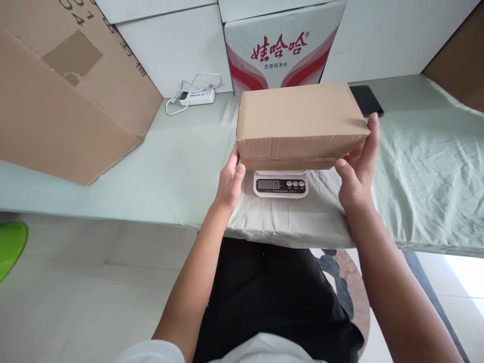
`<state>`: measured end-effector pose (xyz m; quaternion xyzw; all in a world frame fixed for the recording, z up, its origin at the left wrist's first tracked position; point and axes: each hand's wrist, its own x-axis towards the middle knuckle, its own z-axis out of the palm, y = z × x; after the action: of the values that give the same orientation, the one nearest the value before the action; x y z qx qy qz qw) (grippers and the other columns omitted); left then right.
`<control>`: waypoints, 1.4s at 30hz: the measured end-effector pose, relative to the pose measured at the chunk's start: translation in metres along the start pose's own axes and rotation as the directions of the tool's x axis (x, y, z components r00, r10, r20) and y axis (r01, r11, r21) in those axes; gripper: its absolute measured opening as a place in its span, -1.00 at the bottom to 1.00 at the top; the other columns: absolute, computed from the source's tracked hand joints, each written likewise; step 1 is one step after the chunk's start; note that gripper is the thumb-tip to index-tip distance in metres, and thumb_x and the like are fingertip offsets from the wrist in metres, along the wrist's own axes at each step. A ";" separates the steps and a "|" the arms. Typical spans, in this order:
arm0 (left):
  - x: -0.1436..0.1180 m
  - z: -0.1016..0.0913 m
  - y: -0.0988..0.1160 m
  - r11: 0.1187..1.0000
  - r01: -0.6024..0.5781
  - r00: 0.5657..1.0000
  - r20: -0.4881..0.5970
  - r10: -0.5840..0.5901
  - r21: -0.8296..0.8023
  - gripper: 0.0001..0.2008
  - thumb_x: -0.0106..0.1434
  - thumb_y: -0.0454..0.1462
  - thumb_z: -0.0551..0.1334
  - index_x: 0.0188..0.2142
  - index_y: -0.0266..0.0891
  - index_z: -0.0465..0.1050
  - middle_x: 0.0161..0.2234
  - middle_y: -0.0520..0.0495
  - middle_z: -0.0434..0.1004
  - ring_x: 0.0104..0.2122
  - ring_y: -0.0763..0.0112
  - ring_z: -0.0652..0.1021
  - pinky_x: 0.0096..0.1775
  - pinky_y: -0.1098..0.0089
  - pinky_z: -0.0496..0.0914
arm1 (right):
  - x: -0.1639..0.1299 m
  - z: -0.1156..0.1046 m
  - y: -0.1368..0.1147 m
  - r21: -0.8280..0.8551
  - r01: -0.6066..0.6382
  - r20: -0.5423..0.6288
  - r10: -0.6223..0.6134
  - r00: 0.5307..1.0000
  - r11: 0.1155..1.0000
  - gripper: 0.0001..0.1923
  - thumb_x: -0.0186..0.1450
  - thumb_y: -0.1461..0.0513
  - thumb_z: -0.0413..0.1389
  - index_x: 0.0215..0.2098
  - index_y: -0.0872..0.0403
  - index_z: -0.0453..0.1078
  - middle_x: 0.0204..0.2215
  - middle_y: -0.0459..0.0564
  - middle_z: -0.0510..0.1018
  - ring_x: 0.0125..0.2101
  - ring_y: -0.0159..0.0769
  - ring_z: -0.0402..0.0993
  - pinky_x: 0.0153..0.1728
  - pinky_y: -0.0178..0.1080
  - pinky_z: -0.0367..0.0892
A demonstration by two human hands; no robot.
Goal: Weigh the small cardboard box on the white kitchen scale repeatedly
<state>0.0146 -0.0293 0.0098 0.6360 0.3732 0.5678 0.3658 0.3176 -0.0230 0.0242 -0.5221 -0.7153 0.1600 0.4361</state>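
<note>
Cardboard box (302,121) above the scale (280,183), fingers of left hand (230,182) and right hand (359,164) grasping its ends.

we see bright, even daylight with soft shadows, and a glaring washed-out patch on the floor (469,277) at lower right. edges bend outward from the wide lens; focus is sharp throughout.

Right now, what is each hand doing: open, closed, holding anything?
Left hand: open, pressed against the left end of the cardboard box above the kitchen scale.
Right hand: open, cupping the box's right end.
</note>
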 end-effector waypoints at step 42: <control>-0.005 -0.009 -0.008 0.997 0.076 0.980 -0.184 -0.080 -0.029 -0.17 0.48 0.36 0.08 0.53 0.03 0.32 0.62 -0.05 0.25 0.64 0.11 0.23 0.63 0.12 0.17 | 0.011 0.012 0.041 0.445 0.167 -0.407 0.033 0.913 0.880 -0.32 0.27 -0.16 0.21 0.35 -0.35 0.46 0.05 -0.08 0.53 -0.07 -0.21 0.56 -0.12 -0.09 0.49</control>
<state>0.0050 -0.0295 0.0014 0.5615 0.4240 0.6135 0.3585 0.3320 0.0062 -0.0058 -0.3966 -0.5676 0.2020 0.6927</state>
